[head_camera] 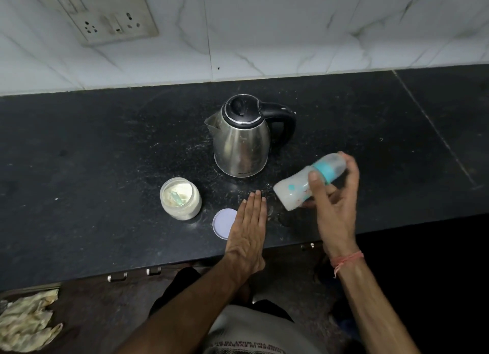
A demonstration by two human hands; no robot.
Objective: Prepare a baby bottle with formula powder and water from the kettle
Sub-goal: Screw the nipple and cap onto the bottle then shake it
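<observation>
My right hand grips a capped baby bottle with a teal collar, tilted on its side above the black counter, its base pointing left. My left hand lies flat on the counter with fingers together, holding nothing, and partly covers a round white lid. An open glass jar of pale formula powder, with a scoop inside, stands left of the lid. A steel kettle with a black lid and handle stands behind, spout to the left.
The black stone counter meets a white marble-tiled wall with a socket plate at the upper left. Drawer handles sit under the front edge. A crumpled cloth lies on the floor at the lower left.
</observation>
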